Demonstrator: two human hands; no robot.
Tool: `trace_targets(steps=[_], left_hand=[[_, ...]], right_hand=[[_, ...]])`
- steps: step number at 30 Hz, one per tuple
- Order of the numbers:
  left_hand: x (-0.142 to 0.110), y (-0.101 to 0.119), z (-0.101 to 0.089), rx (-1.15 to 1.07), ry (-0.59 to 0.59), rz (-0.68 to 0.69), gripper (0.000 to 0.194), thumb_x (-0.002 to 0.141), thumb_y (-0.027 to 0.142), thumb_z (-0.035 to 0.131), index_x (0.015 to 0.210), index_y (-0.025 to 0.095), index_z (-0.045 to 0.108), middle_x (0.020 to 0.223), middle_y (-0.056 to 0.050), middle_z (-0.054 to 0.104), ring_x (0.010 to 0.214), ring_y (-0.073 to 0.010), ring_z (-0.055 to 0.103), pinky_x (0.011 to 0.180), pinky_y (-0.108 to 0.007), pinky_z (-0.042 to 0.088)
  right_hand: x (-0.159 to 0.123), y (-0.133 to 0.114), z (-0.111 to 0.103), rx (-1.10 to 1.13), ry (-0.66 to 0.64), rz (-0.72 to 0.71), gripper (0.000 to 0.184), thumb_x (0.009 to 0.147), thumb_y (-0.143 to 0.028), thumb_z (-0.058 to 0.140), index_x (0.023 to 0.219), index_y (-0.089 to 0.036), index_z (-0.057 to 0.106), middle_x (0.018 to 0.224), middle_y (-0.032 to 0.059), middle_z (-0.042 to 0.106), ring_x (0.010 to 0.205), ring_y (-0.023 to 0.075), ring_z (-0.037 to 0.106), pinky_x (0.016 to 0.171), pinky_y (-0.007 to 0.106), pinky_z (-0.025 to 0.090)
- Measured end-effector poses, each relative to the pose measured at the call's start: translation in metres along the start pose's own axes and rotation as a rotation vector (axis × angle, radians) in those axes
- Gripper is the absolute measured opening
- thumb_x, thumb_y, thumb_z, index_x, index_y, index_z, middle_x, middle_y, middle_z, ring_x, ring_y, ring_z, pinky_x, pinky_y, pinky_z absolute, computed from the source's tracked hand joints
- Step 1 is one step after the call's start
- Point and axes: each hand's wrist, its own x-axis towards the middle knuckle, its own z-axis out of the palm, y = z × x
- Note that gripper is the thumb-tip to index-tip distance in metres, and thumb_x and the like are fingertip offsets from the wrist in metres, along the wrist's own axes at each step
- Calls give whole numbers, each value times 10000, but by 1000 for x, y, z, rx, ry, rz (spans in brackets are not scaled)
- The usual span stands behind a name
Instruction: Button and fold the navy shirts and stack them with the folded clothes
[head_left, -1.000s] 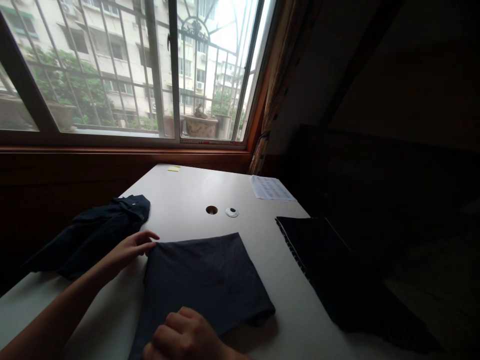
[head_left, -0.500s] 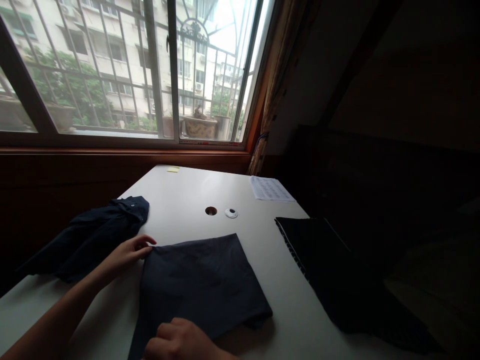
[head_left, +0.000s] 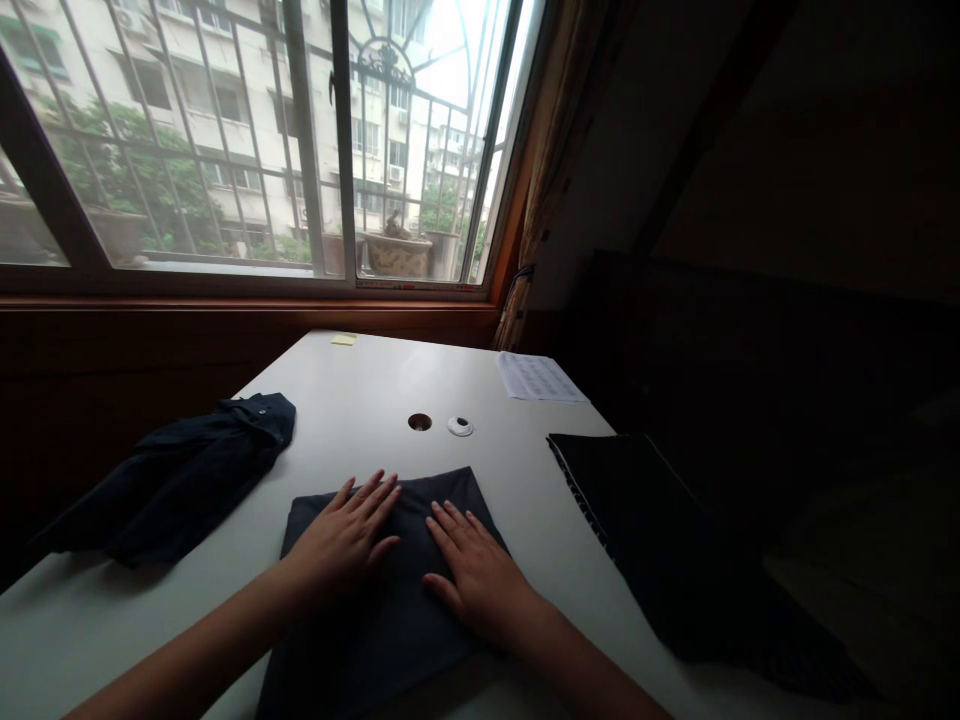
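Looks like we're smoothing: our left hand [head_left: 351, 532] and right hand [head_left: 474, 572] lie spread flat, palms down, on the dark cloth [head_left: 390, 635] right under them. Next move probably wants light, even pressure tbh.

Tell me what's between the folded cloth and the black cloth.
In the head view, bare white tabletop lies between the folded cloth and the black cloth; nearer you, your right forearm crosses above it.
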Motion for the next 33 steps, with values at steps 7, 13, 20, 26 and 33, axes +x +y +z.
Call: trace_targets(steps=[7, 13, 20, 26, 33], left_hand=[[-11, 3, 30, 52, -74, -71, 681, 1022, 585, 346, 1593, 260, 168, 1649, -60, 197, 1515, -318, 225, 1212, -520, 218], [-15, 1, 27, 71, -86, -77, 693, 1021, 591, 337, 1597, 254, 150, 1647, -63, 206, 1511, -325, 234, 1200, -540, 224], [4, 18, 26, 114, -40, 79, 603, 1042, 524, 338, 1565, 224, 314, 1620, -90, 296, 1508, -299, 254, 1237, -541, 91], [7, 27, 31, 151, -13, 76, 595, 1060, 496, 306, 1588, 233, 227, 1612, -71, 320, 1496, -256, 291, 1246, -478, 88], [-10, 2, 20, 80, -104, -58, 670, 1023, 617, 317, 1589, 298, 154, 1649, -40, 199, 1512, -286, 247, 1234, -501, 142]], right_hand=[[-12, 6, 7, 53, -25, 60, 729, 1004, -636, 345, 1596, -225, 237, 1673, 52, 121, 1542, 267, 133, 1254, 473, 150], [-20, 8, 8, 8, -51, 121, 734, 1002, -597, 402, 1594, -192, 245, 1671, 69, 99, 1540, 279, 137, 1248, 465, 172], [6, 6, 1, 25, -14, -22, 704, 1035, -578, 296, 1589, -146, 252, 1666, 94, 148, 1542, 254, 137, 1257, 461, 141], [47, 28, 2, 21, -70, -44, 744, 1025, -609, 270, 1596, -136, 217, 1671, 91, 121, 1548, 236, 103, 1259, 440, 102], [57, 75, -2, -37, -71, 157, 781, 1004, -662, 196, 1606, -165, 178, 1679, 45, 63, 1553, 223, 53, 1252, 447, 53]])
